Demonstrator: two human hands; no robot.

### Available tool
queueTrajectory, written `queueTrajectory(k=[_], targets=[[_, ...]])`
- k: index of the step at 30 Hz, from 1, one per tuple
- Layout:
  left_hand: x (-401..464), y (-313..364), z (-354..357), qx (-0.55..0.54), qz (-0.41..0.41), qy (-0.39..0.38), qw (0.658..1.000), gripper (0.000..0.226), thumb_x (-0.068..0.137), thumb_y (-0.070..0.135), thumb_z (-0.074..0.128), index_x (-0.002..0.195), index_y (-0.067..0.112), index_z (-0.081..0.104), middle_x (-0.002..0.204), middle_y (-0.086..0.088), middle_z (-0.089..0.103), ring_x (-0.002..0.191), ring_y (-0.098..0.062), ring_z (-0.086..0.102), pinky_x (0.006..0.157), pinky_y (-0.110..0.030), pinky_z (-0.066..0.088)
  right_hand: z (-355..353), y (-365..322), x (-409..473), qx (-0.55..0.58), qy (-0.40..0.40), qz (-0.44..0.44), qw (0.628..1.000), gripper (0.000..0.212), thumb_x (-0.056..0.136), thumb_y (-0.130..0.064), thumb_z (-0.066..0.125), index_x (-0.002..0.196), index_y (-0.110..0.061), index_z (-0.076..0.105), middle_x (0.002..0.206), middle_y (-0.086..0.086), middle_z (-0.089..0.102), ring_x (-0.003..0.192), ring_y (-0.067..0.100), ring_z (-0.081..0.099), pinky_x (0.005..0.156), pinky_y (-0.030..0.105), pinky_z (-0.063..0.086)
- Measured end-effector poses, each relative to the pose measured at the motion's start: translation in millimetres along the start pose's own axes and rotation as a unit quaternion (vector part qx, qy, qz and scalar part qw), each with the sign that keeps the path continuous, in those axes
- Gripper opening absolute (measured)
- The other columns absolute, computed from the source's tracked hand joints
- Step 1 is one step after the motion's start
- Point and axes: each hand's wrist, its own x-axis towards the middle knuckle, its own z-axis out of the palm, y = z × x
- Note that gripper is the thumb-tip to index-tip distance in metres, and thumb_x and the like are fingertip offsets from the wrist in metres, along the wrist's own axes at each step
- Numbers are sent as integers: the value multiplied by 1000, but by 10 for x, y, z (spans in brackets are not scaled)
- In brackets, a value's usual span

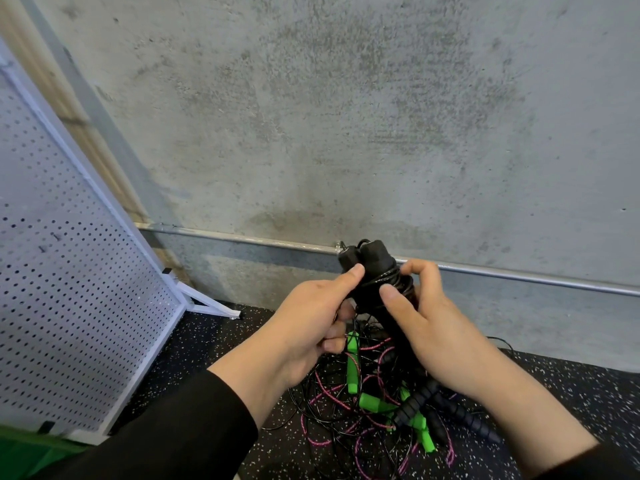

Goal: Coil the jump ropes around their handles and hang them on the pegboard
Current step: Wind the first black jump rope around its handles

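I hold a pair of black jump rope handles [372, 261] upright in front of me, side by side, with thin black cord wound around them. My left hand [311, 323] grips the handles from the left, thumb up along them. My right hand [436, 327] pinches the coiled cord [394, 280] between thumb and fingers on the right side. Below my hands a tangled pile of ropes [374, 407] lies on the floor: green handles, dark ribbed handles, pink and black cords. The white pegboard [69, 289] stands at the left, leaning on its frame.
A grey concrete wall [346, 116] rises straight ahead, with a metal conduit [519, 275] running along its base. The floor is black speckled rubber [214, 344]. A white stand foot [211, 304] of the pegboard sticks out on the floor. Something green [20, 452] shows at bottom left.
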Motion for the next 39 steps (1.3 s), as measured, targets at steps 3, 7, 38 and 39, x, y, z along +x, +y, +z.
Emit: queueTrajectory(k=[3,7,38,39], targets=[[-15,23,26,17,1,-9,1000,35,96,48,64,79,18,57,63,1,44,49,-10,25,42,-22,22,12,18,13,0,14,6,1000,35,93,-57,51,116,-41,30,79,-8,65,59,1,59,60,21,45],[-40,64,64,26,-4,-30,999,22,105,28,53,102,8,63,73,-7,58,50,-11,35,44,-23,31,-8,3,46,25,66,13,997,34,94,-48,59,117,-35,37,82,-9,67,56,-5,57,54,11,40],[-188,168,20,218,366,76,902,35,83,14,83,101,41,70,89,19,71,79,-1,59,80,-18,49,-47,-282,-147,163,10,47,985,21,102,-32,52,108,-47,65,96,20,71,89,43,68,78,63,54],[-190,172,15,223,370,78,898,32,82,15,83,98,40,72,88,16,71,78,-1,58,78,-17,49,-52,-289,-156,172,6,49,984,23,101,-30,53,108,-47,66,96,23,69,84,44,67,76,63,54]])
